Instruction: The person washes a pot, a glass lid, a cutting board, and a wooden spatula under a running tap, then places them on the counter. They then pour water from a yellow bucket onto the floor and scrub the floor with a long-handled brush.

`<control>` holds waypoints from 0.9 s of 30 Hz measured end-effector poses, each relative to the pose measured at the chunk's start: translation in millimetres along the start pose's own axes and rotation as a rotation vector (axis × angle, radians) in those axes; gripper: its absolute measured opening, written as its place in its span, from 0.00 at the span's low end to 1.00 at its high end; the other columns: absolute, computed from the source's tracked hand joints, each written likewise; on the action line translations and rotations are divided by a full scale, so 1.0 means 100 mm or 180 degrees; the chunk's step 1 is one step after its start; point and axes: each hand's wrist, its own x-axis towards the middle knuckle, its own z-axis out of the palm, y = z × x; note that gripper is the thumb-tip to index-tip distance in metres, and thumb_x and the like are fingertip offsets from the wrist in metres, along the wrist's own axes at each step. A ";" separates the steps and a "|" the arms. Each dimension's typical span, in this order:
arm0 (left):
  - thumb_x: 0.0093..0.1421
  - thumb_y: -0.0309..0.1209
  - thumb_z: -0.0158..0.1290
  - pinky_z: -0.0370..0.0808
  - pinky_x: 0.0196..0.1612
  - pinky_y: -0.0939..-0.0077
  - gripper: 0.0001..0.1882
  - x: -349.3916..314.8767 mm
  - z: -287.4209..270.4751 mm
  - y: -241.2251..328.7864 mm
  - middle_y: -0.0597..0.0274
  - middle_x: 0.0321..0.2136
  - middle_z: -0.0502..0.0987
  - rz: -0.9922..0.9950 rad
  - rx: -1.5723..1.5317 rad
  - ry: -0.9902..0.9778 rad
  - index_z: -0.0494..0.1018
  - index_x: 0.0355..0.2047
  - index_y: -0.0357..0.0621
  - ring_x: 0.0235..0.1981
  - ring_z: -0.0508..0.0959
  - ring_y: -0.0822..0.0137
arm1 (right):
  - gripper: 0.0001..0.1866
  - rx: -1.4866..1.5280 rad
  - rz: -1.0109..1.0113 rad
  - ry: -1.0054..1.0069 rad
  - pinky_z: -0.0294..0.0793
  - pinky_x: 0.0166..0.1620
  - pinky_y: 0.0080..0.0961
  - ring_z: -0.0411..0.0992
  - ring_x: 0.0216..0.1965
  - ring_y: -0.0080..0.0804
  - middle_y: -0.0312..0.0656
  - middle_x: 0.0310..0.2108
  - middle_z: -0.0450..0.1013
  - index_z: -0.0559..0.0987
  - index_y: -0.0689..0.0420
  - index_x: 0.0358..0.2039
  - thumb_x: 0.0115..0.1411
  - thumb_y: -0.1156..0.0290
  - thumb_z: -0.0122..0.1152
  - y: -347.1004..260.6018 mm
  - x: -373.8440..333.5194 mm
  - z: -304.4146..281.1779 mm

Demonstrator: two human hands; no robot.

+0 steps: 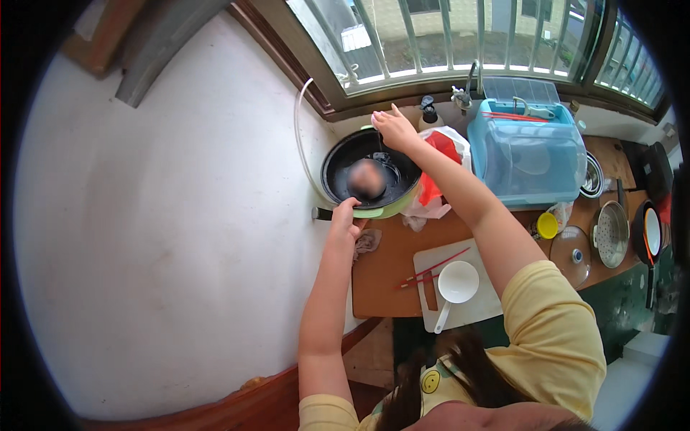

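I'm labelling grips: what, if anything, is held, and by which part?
The left hand holds the green pot at its near rim; the right hand is at the far rim, its hold unclear.

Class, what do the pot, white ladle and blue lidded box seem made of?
Pot: probably coated metal; dark with glints inside, smooth green outside. White ladle: plastic or enamel, unclear; smooth, evenly white. Blue lidded box: likely glossy plastic; its front is see-through.

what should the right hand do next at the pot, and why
Probably settle the right hand on the far rim of the green pot, to steady it: the left hand holds the near handle, while the right is by that rim with a finger raised, its contact unclear.
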 end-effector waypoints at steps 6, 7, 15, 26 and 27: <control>0.45 0.20 0.45 0.77 0.21 0.71 0.17 -0.08 0.08 -0.19 0.54 0.27 0.70 0.0461 0.0004 0.0112 0.60 0.38 0.39 0.21 0.75 0.62 | 0.25 0.0142 0.0395 -0.0517 0.48 0.58 0.46 0.58 0.55 0.35 0.42 0.55 0.58 0.63 0.60 0.52 0.51 0.71 0.45 0.01 0.09 -0.10; 0.45 0.20 0.45 0.77 0.22 0.70 0.15 -0.14 0.04 -0.25 0.54 0.26 0.70 0.0599 0.0005 0.0237 0.61 0.35 0.38 0.21 0.75 0.62 | 0.23 -0.0054 0.0322 -0.0629 0.52 0.57 0.47 0.57 0.56 0.38 0.45 0.56 0.57 0.65 0.60 0.49 0.51 0.69 0.46 -0.08 0.04 -0.24; 0.44 0.16 0.43 0.76 0.29 0.69 0.32 -0.94 -0.34 -0.90 0.55 0.44 0.63 0.1357 0.0005 0.0158 0.50 0.51 0.49 0.37 0.72 0.60 | 0.14 0.2413 -0.0169 -0.0924 0.71 0.34 0.37 0.70 0.33 0.46 0.46 0.36 0.66 0.69 0.59 0.33 0.50 0.63 0.54 -1.59 -1.29 -0.82; 0.42 0.14 0.41 0.75 0.32 0.72 0.30 -2.14 -1.45 -1.90 0.60 0.38 0.67 0.0336 0.0181 -0.0152 0.56 0.49 0.45 0.34 0.72 0.64 | 0.25 -0.0491 -0.1355 -0.1383 0.66 0.36 0.30 0.72 0.32 0.33 0.39 0.31 0.72 0.67 0.53 0.48 0.47 0.63 0.57 -1.79 -2.83 -1.45; 0.43 0.14 0.42 0.75 0.32 0.71 0.29 -2.33 -1.46 -1.97 0.60 0.37 0.67 0.0478 0.0079 -0.0114 0.57 0.48 0.45 0.34 0.72 0.64 | 0.25 0.0217 -0.1372 -0.1640 0.69 0.32 0.35 0.73 0.29 0.41 0.45 0.26 0.73 0.67 0.59 0.45 0.44 0.68 0.58 -1.85 -3.17 -1.40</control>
